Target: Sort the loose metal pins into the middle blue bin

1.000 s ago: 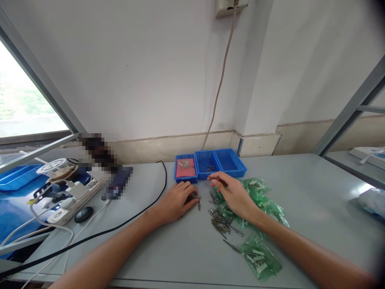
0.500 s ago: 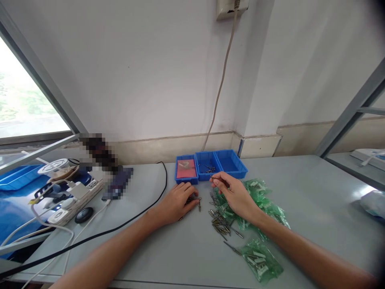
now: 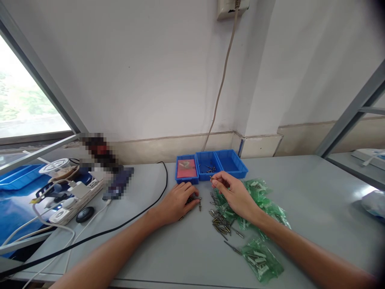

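Note:
My left hand (image 3: 178, 203) rests on the table with curled fingers around several small metal pins (image 3: 192, 199); one more pin (image 3: 200, 206) lies by its fingertips. Between thumb and forefinger, my right hand (image 3: 230, 190) pinches a small metal pin (image 3: 211, 178), just in front of the middle blue tray (image 3: 207, 176). That tray holds several pins. Below my right hand is a pile of loose metal pins (image 3: 221, 222), beside green plastic bags (image 3: 259, 203) that lie partly under the wrist. A separate green bag (image 3: 261, 261) with pins and white pieces is nearer the front edge.
A blue tray (image 3: 186, 181) with a red sheet and a small clear bag stands at the left of the row, a third blue tray (image 3: 231, 163) at the right. Further left are a black cable (image 3: 132, 219), a round black object (image 3: 85, 214) and a power strip (image 3: 60, 216).
The pin in my right hand has tilted slightly at the fingertips. Both hands otherwise stay in nearly the same place.

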Tool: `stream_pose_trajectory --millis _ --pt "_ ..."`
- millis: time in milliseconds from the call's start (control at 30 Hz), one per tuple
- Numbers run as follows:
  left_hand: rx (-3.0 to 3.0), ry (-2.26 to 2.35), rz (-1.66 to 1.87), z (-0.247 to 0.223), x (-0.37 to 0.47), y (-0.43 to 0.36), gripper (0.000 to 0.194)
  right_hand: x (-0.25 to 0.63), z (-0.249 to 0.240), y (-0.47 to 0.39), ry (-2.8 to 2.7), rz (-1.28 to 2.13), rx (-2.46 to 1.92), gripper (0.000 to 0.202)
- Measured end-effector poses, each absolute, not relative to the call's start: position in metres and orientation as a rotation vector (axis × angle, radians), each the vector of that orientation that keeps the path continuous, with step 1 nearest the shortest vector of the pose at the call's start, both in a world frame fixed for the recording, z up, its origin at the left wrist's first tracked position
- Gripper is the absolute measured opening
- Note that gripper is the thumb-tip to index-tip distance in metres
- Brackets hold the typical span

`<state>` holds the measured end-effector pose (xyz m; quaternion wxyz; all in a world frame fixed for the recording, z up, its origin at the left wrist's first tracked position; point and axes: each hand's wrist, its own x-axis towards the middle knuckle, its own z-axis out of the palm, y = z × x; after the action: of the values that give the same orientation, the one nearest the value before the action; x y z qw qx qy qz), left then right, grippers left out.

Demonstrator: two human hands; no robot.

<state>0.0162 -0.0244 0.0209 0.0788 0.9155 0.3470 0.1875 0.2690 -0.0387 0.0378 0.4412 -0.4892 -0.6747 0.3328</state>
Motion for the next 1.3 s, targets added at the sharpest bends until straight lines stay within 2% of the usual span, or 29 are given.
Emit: stream_pose_trajectory --millis 433,900,1300 --pt "2.741 1.041 0.565 0.020 0.016 -0.023 0.013 0.268 0.040 -0.040 -1.683 0.816 -1.200 0.020" --pt "2.741 1.031 0.566 0.021 0.016 -0.024 0.014 0.268 0.042 -0.040 -1.671 0.830 -1.211 0.027" --pt "2.741 1.031 0.563 0.022 0.016 -0.024 0.014 0.269 0.048 -0.040 -1.383 1.197 -1.070 0.040"
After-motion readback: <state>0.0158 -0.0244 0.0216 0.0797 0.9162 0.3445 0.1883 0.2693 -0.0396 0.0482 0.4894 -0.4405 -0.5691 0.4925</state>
